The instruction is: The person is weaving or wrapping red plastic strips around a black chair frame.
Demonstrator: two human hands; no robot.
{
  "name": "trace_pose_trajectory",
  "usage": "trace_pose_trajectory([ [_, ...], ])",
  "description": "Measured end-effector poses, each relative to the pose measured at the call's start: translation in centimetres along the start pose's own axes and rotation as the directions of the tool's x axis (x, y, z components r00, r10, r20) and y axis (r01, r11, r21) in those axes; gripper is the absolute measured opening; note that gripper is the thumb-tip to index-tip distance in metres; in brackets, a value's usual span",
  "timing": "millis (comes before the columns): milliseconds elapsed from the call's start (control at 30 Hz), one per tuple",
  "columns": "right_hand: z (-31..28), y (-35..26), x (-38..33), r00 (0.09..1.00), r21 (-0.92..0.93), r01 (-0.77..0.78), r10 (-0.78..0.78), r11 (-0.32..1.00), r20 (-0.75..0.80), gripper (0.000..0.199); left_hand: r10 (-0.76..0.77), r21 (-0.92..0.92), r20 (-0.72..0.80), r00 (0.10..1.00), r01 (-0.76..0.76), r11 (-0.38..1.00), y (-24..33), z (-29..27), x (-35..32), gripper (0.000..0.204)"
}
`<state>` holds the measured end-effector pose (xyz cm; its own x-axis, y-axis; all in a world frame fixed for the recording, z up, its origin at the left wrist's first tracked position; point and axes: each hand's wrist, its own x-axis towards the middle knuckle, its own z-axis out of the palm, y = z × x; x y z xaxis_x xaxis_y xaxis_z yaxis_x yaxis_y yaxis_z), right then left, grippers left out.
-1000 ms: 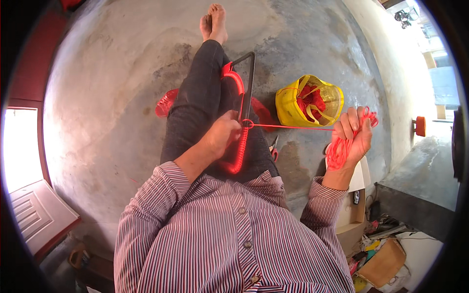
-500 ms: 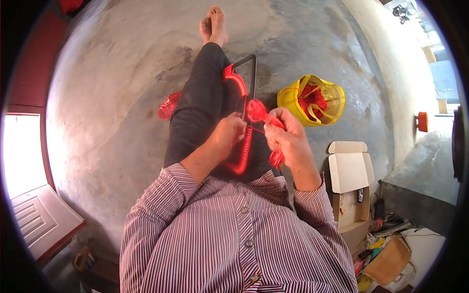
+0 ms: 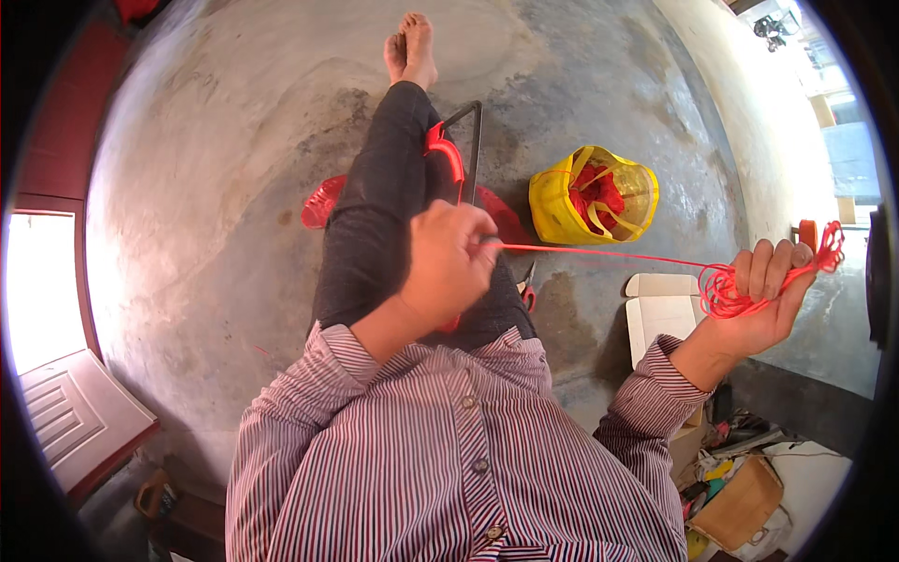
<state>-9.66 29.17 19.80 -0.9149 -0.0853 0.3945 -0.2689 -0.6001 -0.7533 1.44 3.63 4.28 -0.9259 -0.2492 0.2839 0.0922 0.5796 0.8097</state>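
Head view: right hand [image 3: 770,286] clutches red cord [image 3: 721,295] at right, stretched straight to the left hand [image 3: 451,258], grip unclear, near the black frame [image 3: 478,140]; apparently tightening, next needing steady tension

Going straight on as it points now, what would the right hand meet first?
Beyond the looped red cord it holds, the right hand would probably meet the small blocky orange object by the pale wall; depth is unclear, so it might pass above.
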Motion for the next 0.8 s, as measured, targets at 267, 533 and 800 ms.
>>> trace_pose_trajectory([
  [267, 0.8, 14.0, -7.6, 0.466, -0.860, 0.244, 0.724, 0.448, 0.509, 0.020, -0.636, -0.202, 0.290, 0.715, 0.695, 0.690, -6.3, -2.6, -1.5, 0.012],
  [533, 1.7, 20.8, -9.5, 0.603, -0.908, 0.309, 0.680, 0.284, 0.418, 0.014, -0.481, -0.004, 0.215, 0.850, 0.493, 0.870, -4.7, -1.2, -2.2, 0.031],
  [800, 1.6, 21.0, -9.4, 0.574, -0.849, 0.189, 0.646, 0.494, 0.504, 0.015, -0.417, -0.144, 0.108, 0.903, 0.429, 0.892, -5.9, -0.9, -2.9, 0.016],
])
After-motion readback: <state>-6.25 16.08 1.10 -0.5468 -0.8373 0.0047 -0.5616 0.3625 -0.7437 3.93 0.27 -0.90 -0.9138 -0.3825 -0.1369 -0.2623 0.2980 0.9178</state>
